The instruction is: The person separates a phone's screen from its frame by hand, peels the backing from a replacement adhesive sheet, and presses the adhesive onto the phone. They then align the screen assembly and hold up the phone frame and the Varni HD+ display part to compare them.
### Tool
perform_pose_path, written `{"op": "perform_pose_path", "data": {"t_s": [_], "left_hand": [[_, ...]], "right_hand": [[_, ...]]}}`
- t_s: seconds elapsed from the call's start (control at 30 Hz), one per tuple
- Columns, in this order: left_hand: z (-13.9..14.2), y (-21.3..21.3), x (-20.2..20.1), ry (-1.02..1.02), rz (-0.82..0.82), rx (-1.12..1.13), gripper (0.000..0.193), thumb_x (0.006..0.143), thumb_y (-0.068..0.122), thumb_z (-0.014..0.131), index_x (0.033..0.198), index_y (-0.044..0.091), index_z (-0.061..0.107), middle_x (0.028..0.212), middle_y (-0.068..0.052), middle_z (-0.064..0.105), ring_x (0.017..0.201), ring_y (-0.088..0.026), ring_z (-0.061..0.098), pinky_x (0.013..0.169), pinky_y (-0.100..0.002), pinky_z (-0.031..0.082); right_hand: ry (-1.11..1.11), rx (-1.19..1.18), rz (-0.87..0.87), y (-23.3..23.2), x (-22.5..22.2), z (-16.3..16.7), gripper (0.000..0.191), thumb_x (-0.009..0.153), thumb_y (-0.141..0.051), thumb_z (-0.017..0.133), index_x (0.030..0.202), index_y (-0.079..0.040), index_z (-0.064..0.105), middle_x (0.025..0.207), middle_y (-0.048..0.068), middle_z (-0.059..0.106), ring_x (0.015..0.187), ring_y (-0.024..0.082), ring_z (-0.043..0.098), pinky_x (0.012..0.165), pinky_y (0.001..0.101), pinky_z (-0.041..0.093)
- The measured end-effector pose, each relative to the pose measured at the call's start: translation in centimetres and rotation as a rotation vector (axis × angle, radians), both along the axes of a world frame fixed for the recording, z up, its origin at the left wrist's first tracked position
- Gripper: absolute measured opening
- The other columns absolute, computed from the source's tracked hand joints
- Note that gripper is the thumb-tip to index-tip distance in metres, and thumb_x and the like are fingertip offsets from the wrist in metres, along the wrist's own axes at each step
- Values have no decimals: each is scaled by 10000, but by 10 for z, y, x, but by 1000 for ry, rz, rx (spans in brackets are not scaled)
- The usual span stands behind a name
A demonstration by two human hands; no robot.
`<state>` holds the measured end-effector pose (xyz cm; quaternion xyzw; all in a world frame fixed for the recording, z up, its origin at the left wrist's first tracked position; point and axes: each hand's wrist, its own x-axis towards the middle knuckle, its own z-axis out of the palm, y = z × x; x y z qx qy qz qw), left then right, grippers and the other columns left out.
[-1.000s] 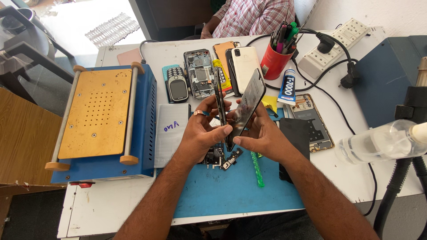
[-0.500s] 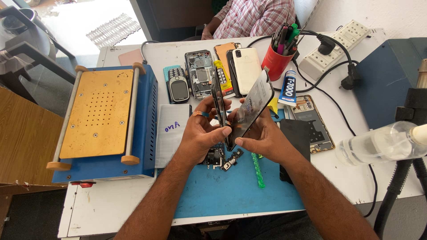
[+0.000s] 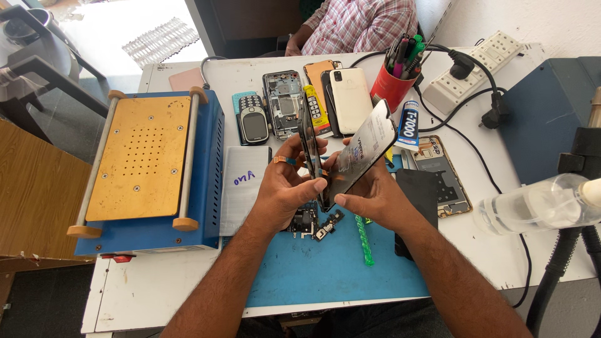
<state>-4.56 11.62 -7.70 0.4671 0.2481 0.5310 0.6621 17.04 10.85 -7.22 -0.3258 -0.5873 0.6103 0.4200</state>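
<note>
Fingers (image 3: 294,164) of the left hand (image 3: 285,188) grip a phone body (image 3: 309,147) held on edge above the blue mat (image 3: 313,269). Right hand (image 3: 369,194) fingers pinch the lower edge of a dark screen panel (image 3: 363,153), tilted open from the body, the two parts meeting near the bottom. Small loose parts (image 3: 316,224) lie on the mat just below the hands; a heating plate machine (image 3: 147,166) stands at left on the tabletop (image 3: 150,288)
</note>
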Motion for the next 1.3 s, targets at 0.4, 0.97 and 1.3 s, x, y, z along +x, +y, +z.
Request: {"op": "perform_pose_path", "data": {"t_s": [0.4,0.97,1.3], "left_hand": [[4,2,-2,-210,-163,-71,1240,674,372,963,1634,168,205,1424,-236,551,1236,-265,652,1131,-496,531],[12,0,-1,-266,-216,-105,1503,585,299,991,1670,342,-47,1446,-311,547,1284,-354,623,1074,-552,556],[9,0,-5,-195,-194,-51,1454,605,314,987,1709,293,41,1415,-282,604,1270,-362,616,1205,-531,477]], "right_hand": [[-68,31,54,4,10,0,677,735,-34,886,1244,-119,447,1229,76,691,1232,197,661,1051,402,579],[-285,91,64,1,12,0,619,690,10,891,1254,-78,651,1172,47,705,1095,149,694,928,322,606],[203,3,238,15,20,-30,267,1018,-218,735,1104,35,723,1245,165,681,1188,249,683,1022,390,602]]}}
